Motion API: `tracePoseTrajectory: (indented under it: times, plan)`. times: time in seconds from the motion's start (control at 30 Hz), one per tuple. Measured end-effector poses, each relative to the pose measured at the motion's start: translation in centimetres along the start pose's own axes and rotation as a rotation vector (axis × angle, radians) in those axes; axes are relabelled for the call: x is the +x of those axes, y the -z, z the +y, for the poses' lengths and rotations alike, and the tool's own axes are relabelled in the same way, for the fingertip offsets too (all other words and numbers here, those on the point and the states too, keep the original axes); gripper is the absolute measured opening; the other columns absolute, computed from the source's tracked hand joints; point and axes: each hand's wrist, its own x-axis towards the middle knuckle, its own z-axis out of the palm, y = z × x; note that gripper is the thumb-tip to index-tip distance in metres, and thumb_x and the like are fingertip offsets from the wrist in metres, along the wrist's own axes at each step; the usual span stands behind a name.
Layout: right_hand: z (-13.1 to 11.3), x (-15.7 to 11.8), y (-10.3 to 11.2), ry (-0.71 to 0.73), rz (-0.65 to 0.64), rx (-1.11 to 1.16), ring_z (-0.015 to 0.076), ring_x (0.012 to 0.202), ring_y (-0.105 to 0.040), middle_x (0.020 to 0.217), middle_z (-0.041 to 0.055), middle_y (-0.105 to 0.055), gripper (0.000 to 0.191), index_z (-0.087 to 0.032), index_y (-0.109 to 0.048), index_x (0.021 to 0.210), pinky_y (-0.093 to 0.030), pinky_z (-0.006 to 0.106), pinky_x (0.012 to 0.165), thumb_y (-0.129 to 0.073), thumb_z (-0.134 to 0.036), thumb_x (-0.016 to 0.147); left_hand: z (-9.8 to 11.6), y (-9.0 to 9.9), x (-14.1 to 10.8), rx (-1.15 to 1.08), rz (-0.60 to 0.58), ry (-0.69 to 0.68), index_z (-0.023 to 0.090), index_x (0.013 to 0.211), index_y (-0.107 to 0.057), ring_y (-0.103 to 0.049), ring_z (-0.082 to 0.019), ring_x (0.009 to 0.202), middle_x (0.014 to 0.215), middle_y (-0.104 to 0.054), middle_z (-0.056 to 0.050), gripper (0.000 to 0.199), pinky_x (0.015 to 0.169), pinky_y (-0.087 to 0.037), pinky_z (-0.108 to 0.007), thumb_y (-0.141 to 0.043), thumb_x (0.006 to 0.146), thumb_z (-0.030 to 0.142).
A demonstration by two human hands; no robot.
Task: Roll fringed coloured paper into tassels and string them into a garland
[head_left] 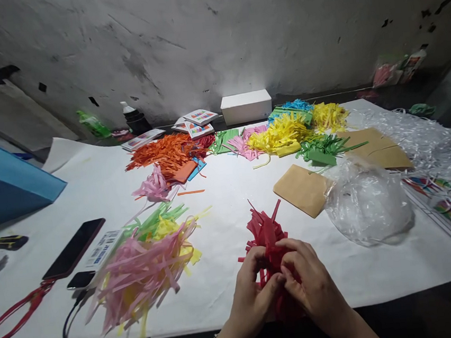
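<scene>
A bunch of red paper fringe (266, 226) stands out between my two hands near the table's front edge. My left hand (256, 283) pinches it from the left, thumb and forefinger closed on its middle. From the other side my right hand (310, 278) grips the same bunch, its fingers bent close to my left thumb. The lower end of the red strips hangs below my fingers, partly covered by them. To the left lies a loose heap of pink paper strips (147, 267), mixed with yellow and green ones.
Orange fringe (164, 153), yellow fringe (282, 134) and green fringe (321, 149) lie along the back. A brown paper piece (303, 189) and a clear plastic bag (366, 203) are at right. A black phone (74, 250) lies left; a white box (246, 107) stands by the wall.
</scene>
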Motion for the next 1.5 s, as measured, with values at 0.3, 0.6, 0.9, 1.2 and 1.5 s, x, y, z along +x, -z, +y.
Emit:
tracePoseTrajectory:
  times: [0.3, 0.6, 0.9, 1.2, 1.5]
  plan:
    - [0.3, 0.2, 0.2, 0.014, 0.138, -0.064, 0.0207, 0.094, -0.062, 0.101, 0.0079, -0.064, 0.027, -0.02, -0.051, 0.117, -0.055, 0.035, 0.082, -0.053, -0.008, 0.093, 0.4, 0.8, 0.1, 0.296, -0.007, -0.045, 0.021, 0.097, -0.062, -0.062, -0.018, 0.079, 0.088, -0.067, -0.004, 0.014, 0.071, -0.051, -0.027, -0.048, 0.094, 0.019]
    - [0.2, 0.7, 0.0, 0.083, -0.057, -0.174, 0.0235, 0.089, -0.072, 0.101, 0.0117, -0.074, 0.035, -0.013, -0.058, 0.123, -0.06, 0.039, 0.081, -0.04, -0.004, 0.095, 0.2, 1.5, 0.2, 0.545, -0.021, -0.358, 0.023, 0.113, -0.057, -0.067, -0.018, 0.085, 0.096, -0.07, -0.006, 0.026, 0.074, -0.055, -0.027, -0.05, 0.093, 0.009]
    - [-0.8, 0.9, 1.1, -0.282, -0.08, 0.2, 0.0166, 0.084, -0.073, 0.096, 0.0045, -0.076, 0.027, -0.021, -0.068, 0.105, -0.057, 0.024, 0.074, -0.043, -0.018, 0.097, 1.5, 2.4, 1.6, 0.683, 0.008, -0.669, 0.021, 0.104, -0.064, -0.062, -0.02, 0.09, 0.096, -0.069, -0.007, 0.017, 0.081, -0.052, -0.035, -0.057, 0.095, 0.01]
    - [-0.3, 0.6, 1.0, -0.389, -0.027, 0.295, 0.0182, 0.084, -0.071, 0.093, 0.0037, -0.075, 0.024, -0.021, -0.07, 0.098, -0.054, 0.026, 0.075, -0.048, -0.017, 0.088, 2.0, 1.9, 1.9, 0.732, 0.019, -0.704, 0.018, 0.102, -0.061, -0.055, -0.021, 0.093, 0.094, -0.065, -0.005, 0.019, 0.094, -0.043, -0.042, -0.053, 0.093, 0.003]
    - [0.2, 1.5, 2.0, -0.71, -0.18, 0.733, 0.0204, 0.082, -0.067, 0.085, 0.0025, -0.074, 0.022, -0.019, -0.072, 0.089, -0.052, 0.027, 0.073, -0.059, -0.017, 0.071, 2.9, 2.0, 3.3, 0.652, -0.253, -0.697, 0.023, 0.112, -0.065, -0.057, -0.02, 0.09, 0.097, -0.066, -0.006, 0.018, 0.084, -0.047, -0.038, -0.058, 0.097, 0.018]
